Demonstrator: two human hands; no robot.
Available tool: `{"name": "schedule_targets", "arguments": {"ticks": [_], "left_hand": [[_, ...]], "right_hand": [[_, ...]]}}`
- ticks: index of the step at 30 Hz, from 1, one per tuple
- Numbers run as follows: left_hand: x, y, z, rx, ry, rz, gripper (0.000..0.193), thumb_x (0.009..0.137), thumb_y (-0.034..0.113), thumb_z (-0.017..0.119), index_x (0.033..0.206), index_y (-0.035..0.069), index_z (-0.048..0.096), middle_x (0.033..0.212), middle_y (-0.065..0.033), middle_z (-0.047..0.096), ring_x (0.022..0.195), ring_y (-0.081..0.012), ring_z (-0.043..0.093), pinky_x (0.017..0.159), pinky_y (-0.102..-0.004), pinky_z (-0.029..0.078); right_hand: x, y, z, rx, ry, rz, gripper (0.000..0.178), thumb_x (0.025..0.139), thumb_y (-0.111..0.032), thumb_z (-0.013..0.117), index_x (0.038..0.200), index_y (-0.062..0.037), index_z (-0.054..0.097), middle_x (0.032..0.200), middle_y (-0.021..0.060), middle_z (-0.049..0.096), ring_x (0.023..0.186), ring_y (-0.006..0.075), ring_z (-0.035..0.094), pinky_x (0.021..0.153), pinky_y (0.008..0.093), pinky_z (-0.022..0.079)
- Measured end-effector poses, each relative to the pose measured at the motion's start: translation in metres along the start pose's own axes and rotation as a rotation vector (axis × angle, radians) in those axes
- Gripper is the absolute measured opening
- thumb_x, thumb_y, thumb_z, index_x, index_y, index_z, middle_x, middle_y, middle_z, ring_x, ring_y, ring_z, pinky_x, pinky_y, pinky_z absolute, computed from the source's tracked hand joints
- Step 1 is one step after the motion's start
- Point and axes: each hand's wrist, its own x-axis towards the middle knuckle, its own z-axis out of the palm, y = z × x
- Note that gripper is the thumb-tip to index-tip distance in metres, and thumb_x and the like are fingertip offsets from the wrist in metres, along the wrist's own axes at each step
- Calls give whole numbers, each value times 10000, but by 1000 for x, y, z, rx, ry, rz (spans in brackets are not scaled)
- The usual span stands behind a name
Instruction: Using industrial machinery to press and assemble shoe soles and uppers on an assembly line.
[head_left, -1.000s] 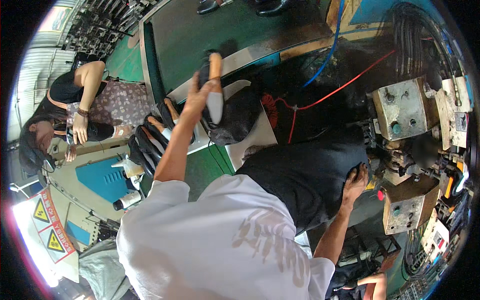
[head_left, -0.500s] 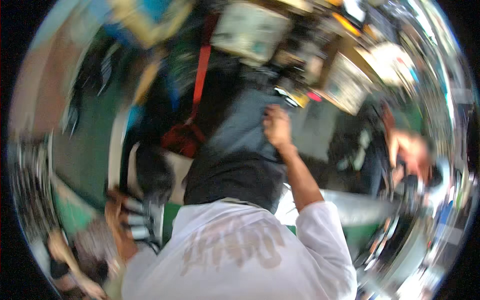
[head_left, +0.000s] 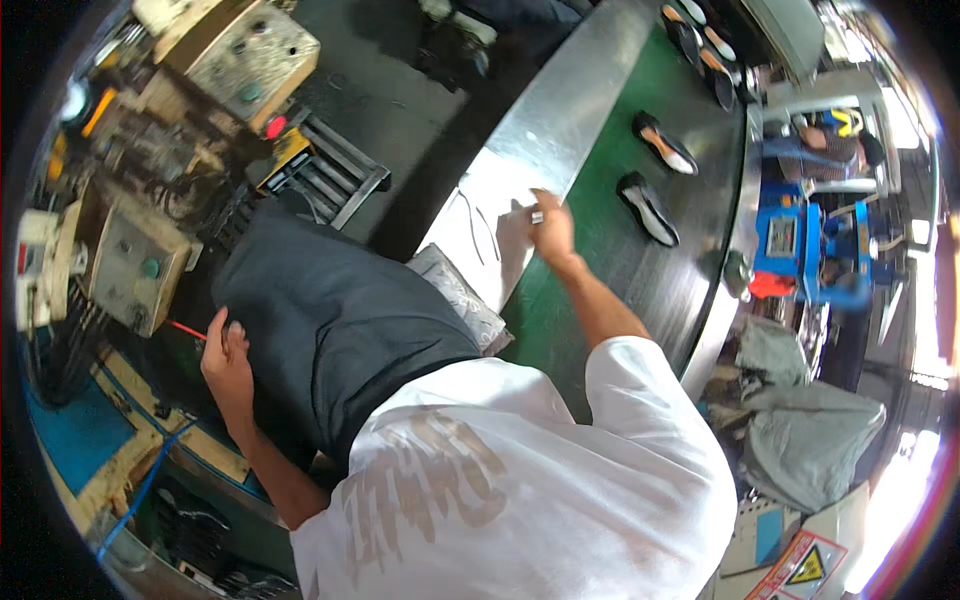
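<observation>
My right hand (head_left: 553,230) is over the shiny metal edge (head_left: 545,125) of a conveyor, its fingers loosely bent and apart. A small light band shows on one finger; I make out nothing held. Two dark flat shoes with pale insides, a nearer shoe (head_left: 648,210) and a farther shoe (head_left: 664,143), lie on the green belt (head_left: 560,310) beyond that hand. Beside my dark trousers is my left hand (head_left: 228,365), empty with its fingers apart. A thin red rod or strap (head_left: 187,329) shows next to its fingertips.
Machines with a worn control box (head_left: 255,65) and another box (head_left: 135,265) stand at left. A grey packet (head_left: 460,300) lies by my hip. More shoes (head_left: 715,80) sit farther along the belt. Blue equipment (head_left: 785,240) and a grey cover (head_left: 810,440) are at right, with a person (head_left: 830,150) beyond.
The view has swung right, bringing the belt and shoes into sight. My right hand has gone from over my lap to the conveyor's metal edge. The earlier picture is blurred.
</observation>
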Motion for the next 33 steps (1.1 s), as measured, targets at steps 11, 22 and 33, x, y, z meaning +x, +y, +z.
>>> {"name": "schedule_targets", "arguments": {"ticks": [11, 22, 33], "left_hand": [[53, 5, 27, 354, -203, 112, 391, 1136, 243, 634, 1456, 24, 686, 1030, -117, 736, 882, -180, 675, 823, -365, 551], [76, 39, 90, 151, -358, 95, 351, 1140, 196, 631, 1445, 36, 695, 1094, -90, 757, 989, -174, 725, 902, -349, 591], [48, 142, 233, -386, -637, 435, 469, 1056, 195, 752, 1492, 66, 642, 1250, -173, 732, 1040, -225, 751, 877, -348, 600]], "right_hand": [[-16, 297, -229, -654, -22, 784, 1050, 874, -280, 785, 1750, -437, 227, 1748, 383, 214, 1576, 568, 355, 1286, 549, 369], [-50, 325, -154, 298, 148, 585, 1164, 908, -456, 879, 1775, -161, 160, 1728, 294, 352, 1556, 443, 414, 1250, 505, 396], [-47, -82, -31, 841, -55, 575, 1009, 957, -343, 854, 1692, 68, 298, 1540, 268, 565, 1298, 315, 652, 1076, 405, 551]]}}
